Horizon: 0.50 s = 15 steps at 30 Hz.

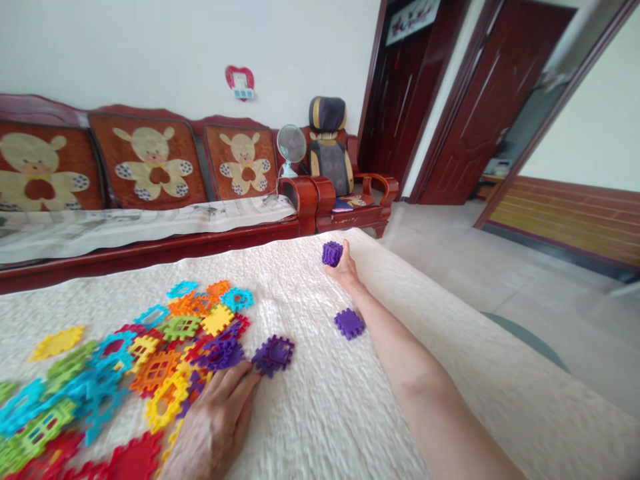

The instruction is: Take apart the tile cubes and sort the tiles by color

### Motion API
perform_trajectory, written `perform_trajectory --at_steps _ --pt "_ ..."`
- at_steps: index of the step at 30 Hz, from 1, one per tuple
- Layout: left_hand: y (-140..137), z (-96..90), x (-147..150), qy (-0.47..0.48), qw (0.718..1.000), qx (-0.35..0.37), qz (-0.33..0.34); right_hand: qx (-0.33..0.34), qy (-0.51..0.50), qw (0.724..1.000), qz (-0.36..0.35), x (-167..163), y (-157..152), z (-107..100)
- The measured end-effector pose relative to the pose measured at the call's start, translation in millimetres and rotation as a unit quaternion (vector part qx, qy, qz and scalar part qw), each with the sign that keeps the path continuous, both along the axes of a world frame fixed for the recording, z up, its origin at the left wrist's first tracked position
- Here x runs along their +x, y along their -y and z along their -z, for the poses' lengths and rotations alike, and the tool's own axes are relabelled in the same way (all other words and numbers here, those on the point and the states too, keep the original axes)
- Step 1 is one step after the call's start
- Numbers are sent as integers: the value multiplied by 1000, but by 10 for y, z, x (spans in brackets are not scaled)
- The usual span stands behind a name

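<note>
At the far part of the table, my right hand (345, 270) is closed around a stack of purple interlocking plastic tiles (332, 254), its thumb pointing up. A single purple tile (349, 323) lies flat beside my right forearm. My left hand (215, 417) rests palm down at the right edge of a colourful tile pile, fingers stretched out. Its fingertips are next to a dark purple tile (274, 355) with notched edges. More purple tiles (220, 350) lie just beyond its knuckles, among yellow tiles (167, 400) and orange tiles (156, 372).
Loose red, blue and green tiles spread over the left of the table, which has a cream quilted cover (310, 427). Behind it stand a wooden sofa (250, 233) with bear cushions, a small fan (291, 143) and an armchair (350, 217). Tiled floor lies to the right.
</note>
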<state>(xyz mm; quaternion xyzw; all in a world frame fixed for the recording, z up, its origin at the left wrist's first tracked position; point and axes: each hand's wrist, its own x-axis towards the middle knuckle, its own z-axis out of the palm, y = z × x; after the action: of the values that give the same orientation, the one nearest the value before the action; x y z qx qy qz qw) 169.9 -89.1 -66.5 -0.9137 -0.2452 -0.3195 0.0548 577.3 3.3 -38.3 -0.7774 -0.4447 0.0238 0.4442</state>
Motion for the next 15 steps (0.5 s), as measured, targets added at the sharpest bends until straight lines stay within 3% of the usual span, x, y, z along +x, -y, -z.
perform_trajectory --at_steps 7,15 --pt "29 -56 7 -3 1000 -14 0 -24 -1 1000 1 -13 -6 -10" --pt "38 -116 33 -17 999 -48 9 16 8 999 -44 67 227 26"
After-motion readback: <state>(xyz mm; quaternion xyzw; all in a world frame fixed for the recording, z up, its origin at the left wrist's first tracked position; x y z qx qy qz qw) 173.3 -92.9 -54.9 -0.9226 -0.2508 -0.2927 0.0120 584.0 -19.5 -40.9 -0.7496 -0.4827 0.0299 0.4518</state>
